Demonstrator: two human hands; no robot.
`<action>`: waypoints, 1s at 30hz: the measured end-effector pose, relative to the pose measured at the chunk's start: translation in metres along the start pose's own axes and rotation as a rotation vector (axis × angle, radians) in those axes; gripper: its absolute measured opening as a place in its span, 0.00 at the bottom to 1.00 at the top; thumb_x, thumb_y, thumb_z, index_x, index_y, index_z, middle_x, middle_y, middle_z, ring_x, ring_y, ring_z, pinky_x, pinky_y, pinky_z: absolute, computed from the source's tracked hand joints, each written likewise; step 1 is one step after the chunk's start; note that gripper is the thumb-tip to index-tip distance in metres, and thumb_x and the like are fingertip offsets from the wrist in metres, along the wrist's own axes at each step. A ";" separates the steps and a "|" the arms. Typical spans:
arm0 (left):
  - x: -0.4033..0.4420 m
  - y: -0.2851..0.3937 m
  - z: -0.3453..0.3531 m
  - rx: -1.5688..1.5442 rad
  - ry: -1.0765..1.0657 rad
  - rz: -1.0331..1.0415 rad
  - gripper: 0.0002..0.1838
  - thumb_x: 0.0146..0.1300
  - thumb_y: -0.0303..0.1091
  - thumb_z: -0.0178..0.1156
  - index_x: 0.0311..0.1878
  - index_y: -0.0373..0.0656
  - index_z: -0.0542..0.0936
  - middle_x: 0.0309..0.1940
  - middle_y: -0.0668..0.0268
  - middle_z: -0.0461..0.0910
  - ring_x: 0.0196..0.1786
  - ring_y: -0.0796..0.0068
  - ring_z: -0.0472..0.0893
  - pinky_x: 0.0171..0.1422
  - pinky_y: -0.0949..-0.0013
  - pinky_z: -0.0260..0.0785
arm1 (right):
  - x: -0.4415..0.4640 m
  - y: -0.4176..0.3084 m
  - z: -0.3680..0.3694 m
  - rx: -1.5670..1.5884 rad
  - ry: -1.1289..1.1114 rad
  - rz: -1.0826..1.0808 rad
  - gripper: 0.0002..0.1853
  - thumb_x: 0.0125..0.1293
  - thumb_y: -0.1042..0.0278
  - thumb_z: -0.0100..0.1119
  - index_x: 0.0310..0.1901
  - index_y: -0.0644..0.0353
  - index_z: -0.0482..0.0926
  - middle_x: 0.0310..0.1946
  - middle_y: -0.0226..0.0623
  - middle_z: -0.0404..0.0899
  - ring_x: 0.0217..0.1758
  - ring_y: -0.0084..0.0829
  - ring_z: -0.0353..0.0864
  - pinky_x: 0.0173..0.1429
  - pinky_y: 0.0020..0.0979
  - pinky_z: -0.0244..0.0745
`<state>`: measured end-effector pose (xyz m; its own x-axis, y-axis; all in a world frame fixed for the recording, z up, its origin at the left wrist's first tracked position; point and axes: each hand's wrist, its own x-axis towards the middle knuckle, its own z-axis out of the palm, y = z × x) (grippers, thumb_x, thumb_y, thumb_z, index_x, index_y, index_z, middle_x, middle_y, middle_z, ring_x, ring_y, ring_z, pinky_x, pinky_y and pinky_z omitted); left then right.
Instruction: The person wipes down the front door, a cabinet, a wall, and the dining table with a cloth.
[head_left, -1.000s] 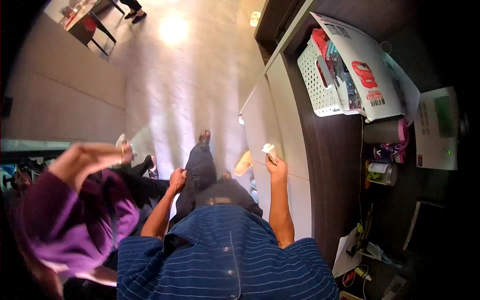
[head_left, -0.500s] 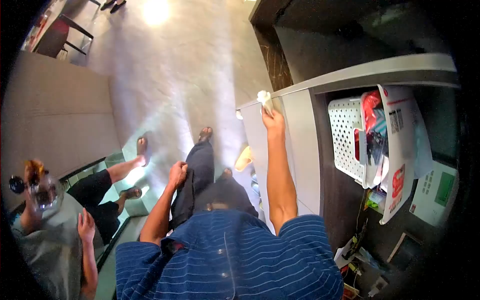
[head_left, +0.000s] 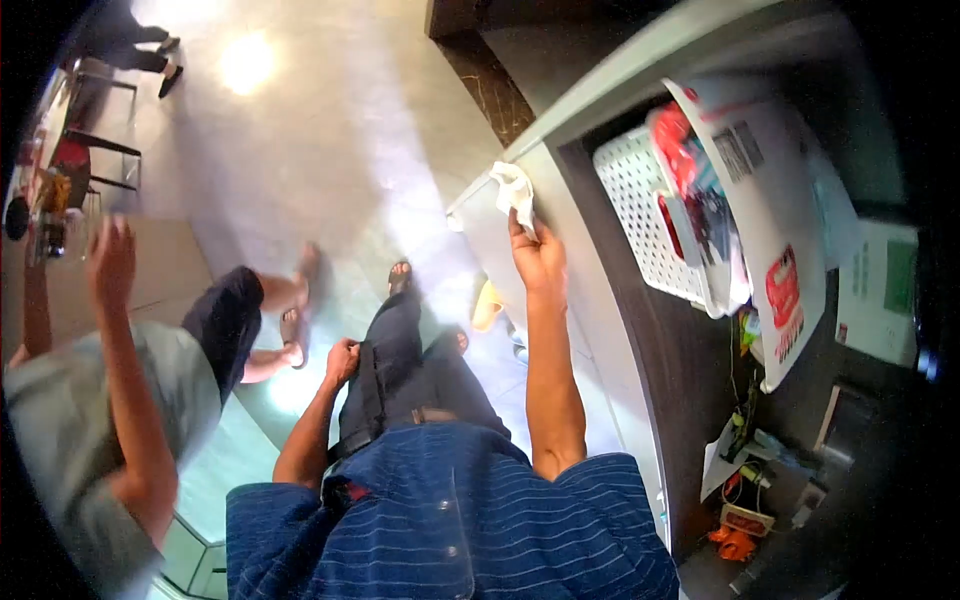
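Observation:
My right hand (head_left: 538, 255) is raised out in front at the right, its fingers closed on a crumpled white tissue or cloth (head_left: 514, 188) that sticks up past the fingertips near the cabinet edge. Low beside my left thigh, my left hand (head_left: 343, 361) is closed on something I cannot make out, against a dark strap or fold of dark fabric (head_left: 371, 378).
A dark shelf at the right holds a white perforated basket (head_left: 648, 215) and a white printed board (head_left: 770, 230). At the left walks a person in grey (head_left: 120, 400). A table with chairs (head_left: 105, 150) stands far left. A yellow slipper (head_left: 487, 306) lies on the floor.
My right hand has moved forward with the white item. The person in purple is out of view, and a person in grey has come alongside on the left. My left hand stays low.

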<state>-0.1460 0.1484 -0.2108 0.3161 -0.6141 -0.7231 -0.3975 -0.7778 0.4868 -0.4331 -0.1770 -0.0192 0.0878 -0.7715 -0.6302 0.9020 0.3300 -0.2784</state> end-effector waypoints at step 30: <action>-0.041 0.083 0.125 0.388 -0.273 0.548 0.15 0.64 0.42 0.58 0.43 0.42 0.83 0.41 0.51 0.84 0.48 0.52 0.82 0.54 0.56 0.73 | -0.410 -0.196 -0.337 -0.209 0.654 -0.594 0.20 0.69 0.67 0.55 0.58 0.71 0.72 0.55 0.45 0.75 0.58 0.35 0.75 0.64 0.33 0.70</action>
<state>-0.2992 0.1262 -0.2017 -0.2226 -0.8073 -0.5466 -0.7302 -0.2333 0.6421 -0.7889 0.2579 0.0493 -0.6828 -0.4043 -0.6086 0.6210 0.1178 -0.7749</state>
